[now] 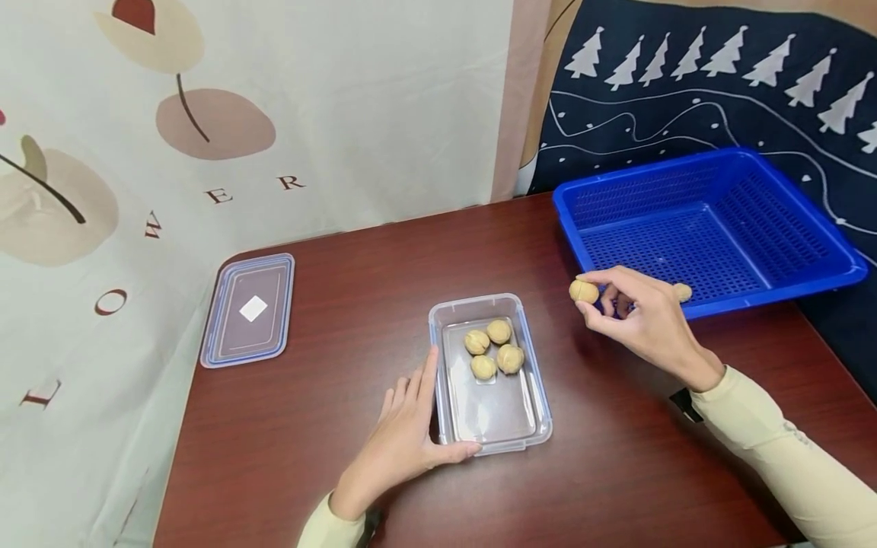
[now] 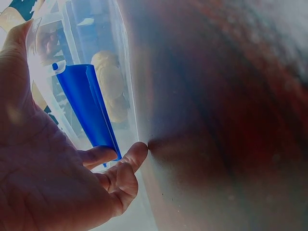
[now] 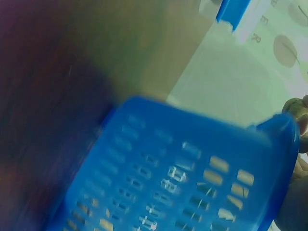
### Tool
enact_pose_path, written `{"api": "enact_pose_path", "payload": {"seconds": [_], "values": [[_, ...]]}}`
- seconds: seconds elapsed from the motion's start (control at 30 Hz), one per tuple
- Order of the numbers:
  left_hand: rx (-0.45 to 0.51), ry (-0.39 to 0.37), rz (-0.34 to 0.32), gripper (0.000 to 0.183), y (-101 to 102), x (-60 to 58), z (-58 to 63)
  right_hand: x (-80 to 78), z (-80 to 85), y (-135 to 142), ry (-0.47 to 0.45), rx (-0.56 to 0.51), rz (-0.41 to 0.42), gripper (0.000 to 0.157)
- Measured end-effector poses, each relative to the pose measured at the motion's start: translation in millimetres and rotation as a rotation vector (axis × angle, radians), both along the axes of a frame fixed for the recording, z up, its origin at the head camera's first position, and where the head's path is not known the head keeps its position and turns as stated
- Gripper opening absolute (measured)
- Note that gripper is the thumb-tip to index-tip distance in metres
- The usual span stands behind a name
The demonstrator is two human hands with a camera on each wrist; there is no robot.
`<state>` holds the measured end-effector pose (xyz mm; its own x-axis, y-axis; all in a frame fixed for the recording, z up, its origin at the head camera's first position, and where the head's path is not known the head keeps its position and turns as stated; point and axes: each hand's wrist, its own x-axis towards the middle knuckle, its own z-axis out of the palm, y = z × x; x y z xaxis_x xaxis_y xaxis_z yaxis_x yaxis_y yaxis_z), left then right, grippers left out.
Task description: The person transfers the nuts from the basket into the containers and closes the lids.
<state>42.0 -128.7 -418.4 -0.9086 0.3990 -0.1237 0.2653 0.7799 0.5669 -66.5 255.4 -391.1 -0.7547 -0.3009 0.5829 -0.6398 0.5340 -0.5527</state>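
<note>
Fingers of the right hand [image 1: 644, 316] were pinching one walnut [image 1: 584, 291] between the tips and thumb. Those of the left hand [image 1: 400, 441] lay extended along the left wall of a clear storage container [image 1: 493, 415], thumb across its near rim.

Surroundings, by descending size: pale cloth [image 1: 384, 99] with printed flowers and letters, hung behind and left of the bench; bench [image 1: 329, 434], dark reddish wood grain; navy cloth [image 1: 740, 99] with white fir trees, behind the far right.

Blue perforated basket [image 1: 692, 240] sat at the far right of the bench; its slotted side was blurred in the right wrist view. Container stood uncovered near the middle. Its blue-edged lid [image 1: 247, 339], bearing a white label [image 1: 253, 308], lay flat at the far left, well apart. Left wrist view showed a blue side latch [image 2: 91, 103] hanging down beside the fingers.

Four walnuts [image 1: 510, 358] clustered in the container's far half. Another walnut [image 1: 681, 292] showed at the basket's near side, partly hidden by the right hand. Pinched specimen was near the basket's near-left rim, right of the container; height above the bench could not be judged.
</note>
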Motion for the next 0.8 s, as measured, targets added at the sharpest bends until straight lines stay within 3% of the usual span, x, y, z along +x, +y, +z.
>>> {"api": "enact_pose_path", "payload": {"seconds": [0.8], "values": [[-0.01,-0.02,-0.007,0.146,0,-0.4,3.2,18.0,-4.5,-34,-0.075,0.069,0.187,0.051]]}}
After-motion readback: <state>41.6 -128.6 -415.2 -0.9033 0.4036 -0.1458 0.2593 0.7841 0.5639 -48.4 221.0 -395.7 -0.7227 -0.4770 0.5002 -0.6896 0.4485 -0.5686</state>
